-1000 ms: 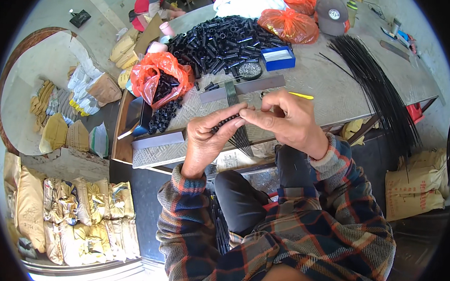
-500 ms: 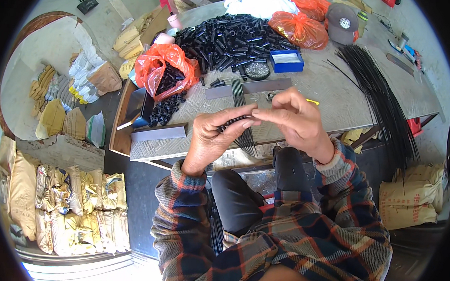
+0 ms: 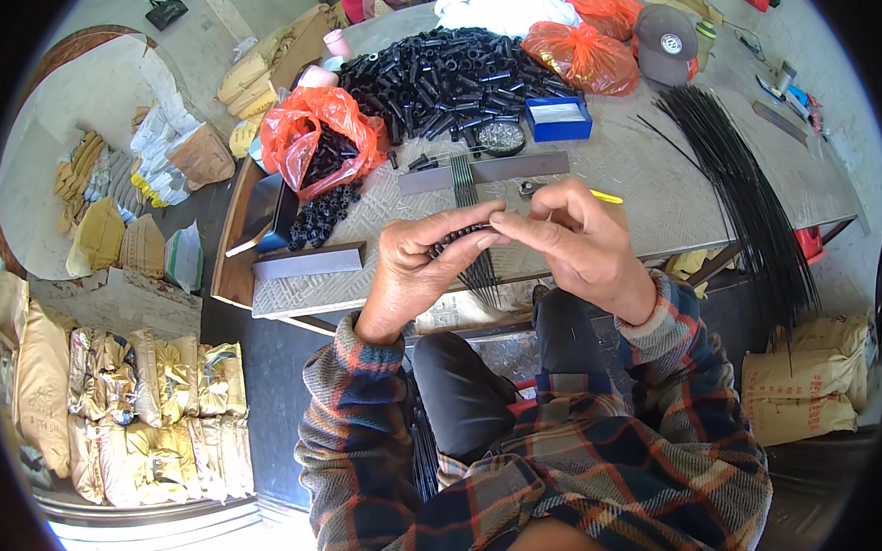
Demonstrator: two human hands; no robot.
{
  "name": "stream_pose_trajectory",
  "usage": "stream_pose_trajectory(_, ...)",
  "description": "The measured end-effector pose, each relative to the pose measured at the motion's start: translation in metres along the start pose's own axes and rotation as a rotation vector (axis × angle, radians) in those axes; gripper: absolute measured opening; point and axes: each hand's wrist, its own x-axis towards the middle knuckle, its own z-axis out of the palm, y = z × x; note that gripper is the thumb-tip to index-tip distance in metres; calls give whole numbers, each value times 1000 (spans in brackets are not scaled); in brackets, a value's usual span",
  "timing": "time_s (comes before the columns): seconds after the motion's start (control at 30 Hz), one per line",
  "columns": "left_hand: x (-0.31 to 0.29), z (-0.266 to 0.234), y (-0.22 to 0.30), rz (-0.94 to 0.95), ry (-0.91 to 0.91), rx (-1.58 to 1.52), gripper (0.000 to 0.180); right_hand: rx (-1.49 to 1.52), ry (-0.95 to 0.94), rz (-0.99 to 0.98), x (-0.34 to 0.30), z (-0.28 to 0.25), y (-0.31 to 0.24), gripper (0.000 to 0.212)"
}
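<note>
"Holding a short row of small, rounded black pieces point(image 3: 454, 239) in the fingers: do we record that as the step in hand?"

"We do, as a judgement: close fingertip work at the row's right end. The bare left hand point(image 3: 401, 261) is clamped on the row, index finger above, thumb below. The bare right hand point(image 3: 588, 247) has its fingertips against that end; whether they are closed on anything, we cannot tell."

"What does the next move call for?"

"In our view, a firm left pinch, with the right end exposed for fine fingertip adjustment."

"And the row's position relative to the grip?"

"Lengthwise between left thumb and index finger, its right end near where both hands' fingertips meet. We find it above the grey, patterned tabletop point(image 3: 380, 203), overlapping in view the bundle of thin, dark, straight rods point(image 3: 480, 280). Those rods cross the long, flat, grey metal bar point(image 3: 527, 168)."
</note>
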Motion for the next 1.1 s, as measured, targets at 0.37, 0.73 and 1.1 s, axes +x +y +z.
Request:
stream_pose_trajectory(0.37,-4,-7,-8,12,-129,153,23,-184,-185,-296,22,-17,3,29)
stream_pose_trajectory(0.73,1,-9,-15,286,-96,349,34,-182,-225,-276,29,-16,-7,31)
stream_pose_trajectory(1.1,-37,4,-88,173,-302,851,65,-165,-350,-376,45,3,-23,15)
